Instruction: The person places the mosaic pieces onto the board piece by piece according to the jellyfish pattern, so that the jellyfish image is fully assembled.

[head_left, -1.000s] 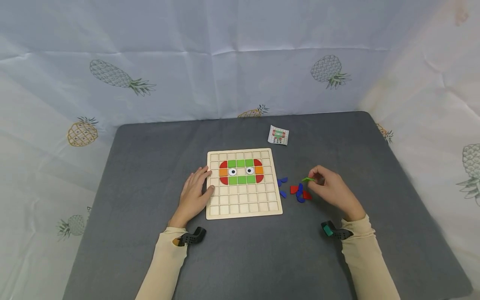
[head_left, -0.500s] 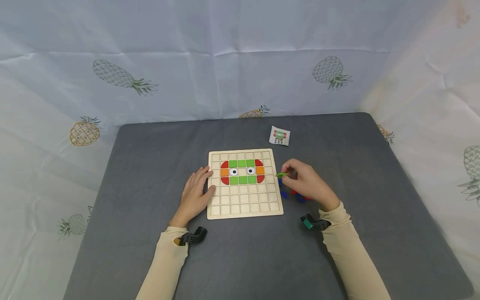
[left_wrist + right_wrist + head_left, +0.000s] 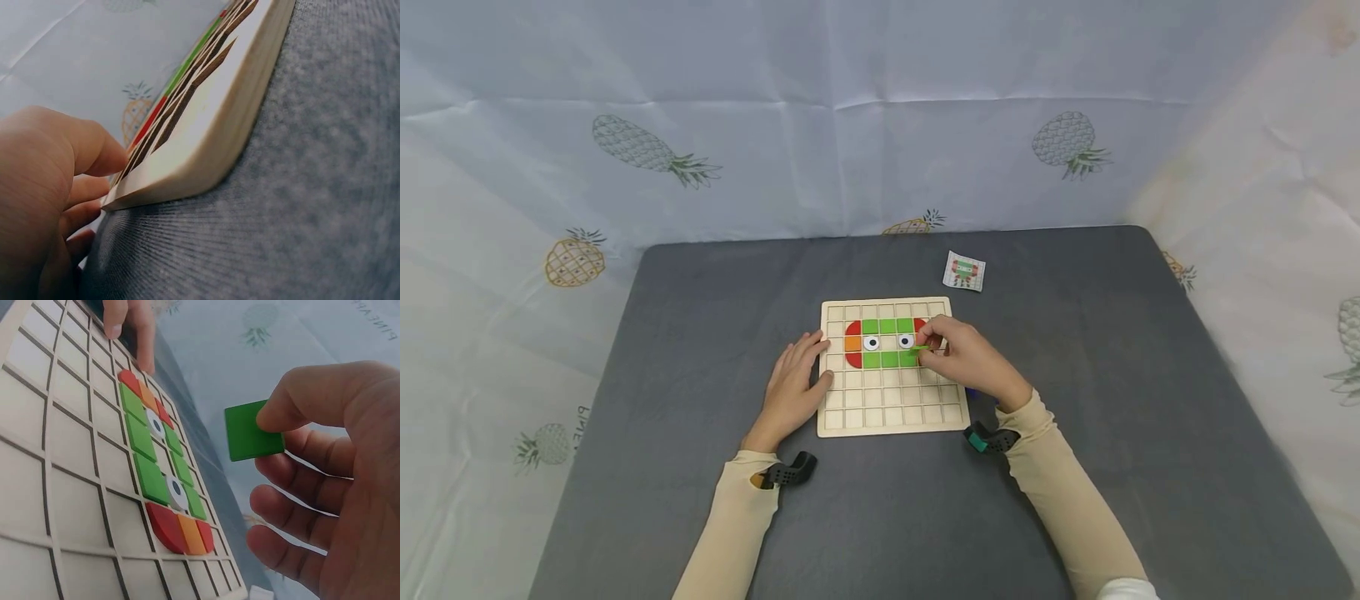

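Note:
A light wooden grid board (image 3: 893, 421) lies on the dark table, with a pattern of red, orange and green tiles and two eye tiles (image 3: 870, 342) set in its upper rows. Between the eyes, one cell shows bare wood. My right hand (image 3: 970, 358) is over the board's right part, pinching a green square tile (image 3: 240, 432) between thumb and index finger. In the right wrist view that tile is held up clear of the grid. My left hand (image 3: 792, 392) rests along the board's left edge, fingers extended, fingertips and thumb at the rim.
A small printed card (image 3: 964, 272) with a similar pattern lies behind the board to the right. A bit of a blue piece (image 3: 972, 392) shows beside the board's right edge; my right hand and forearm hide the area behind it. A pineapple-print cloth (image 3: 850, 167) hangs behind the table.
My right hand has carried the green square tile leftward from the loose red and blue pieces to over the board. My left hand has stayed at the board's left edge.

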`<action>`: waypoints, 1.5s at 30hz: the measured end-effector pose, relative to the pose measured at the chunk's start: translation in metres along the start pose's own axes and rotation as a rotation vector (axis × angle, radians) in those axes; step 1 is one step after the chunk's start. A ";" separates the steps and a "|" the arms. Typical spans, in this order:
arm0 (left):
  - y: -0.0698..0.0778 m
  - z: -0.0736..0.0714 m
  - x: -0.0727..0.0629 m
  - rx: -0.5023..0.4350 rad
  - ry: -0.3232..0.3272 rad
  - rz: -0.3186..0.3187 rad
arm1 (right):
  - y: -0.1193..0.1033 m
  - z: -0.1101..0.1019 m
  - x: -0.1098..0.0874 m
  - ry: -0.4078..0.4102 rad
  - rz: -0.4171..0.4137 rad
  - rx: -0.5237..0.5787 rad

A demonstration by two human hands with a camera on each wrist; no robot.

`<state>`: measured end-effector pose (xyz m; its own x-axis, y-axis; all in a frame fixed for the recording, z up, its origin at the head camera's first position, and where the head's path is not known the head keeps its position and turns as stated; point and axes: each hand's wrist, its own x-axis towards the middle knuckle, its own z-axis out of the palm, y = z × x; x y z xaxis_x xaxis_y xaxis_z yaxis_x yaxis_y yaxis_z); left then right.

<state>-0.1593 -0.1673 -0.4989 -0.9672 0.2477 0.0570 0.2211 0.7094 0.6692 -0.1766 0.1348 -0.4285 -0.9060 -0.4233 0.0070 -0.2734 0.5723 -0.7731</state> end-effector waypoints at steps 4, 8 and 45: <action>0.001 0.000 0.000 -0.001 0.000 -0.002 | 0.000 0.007 0.006 -0.013 -0.038 -0.018; 0.000 0.001 0.000 0.003 0.013 0.006 | 0.000 0.014 0.011 -0.033 -0.056 -0.029; 0.001 -0.001 0.000 -0.015 -0.002 -0.008 | 0.001 0.045 0.020 -0.124 -0.033 -0.247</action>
<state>-0.1589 -0.1674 -0.4978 -0.9685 0.2438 0.0500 0.2116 0.7012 0.6809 -0.1803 0.0951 -0.4578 -0.8527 -0.5189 -0.0600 -0.3865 0.7041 -0.5957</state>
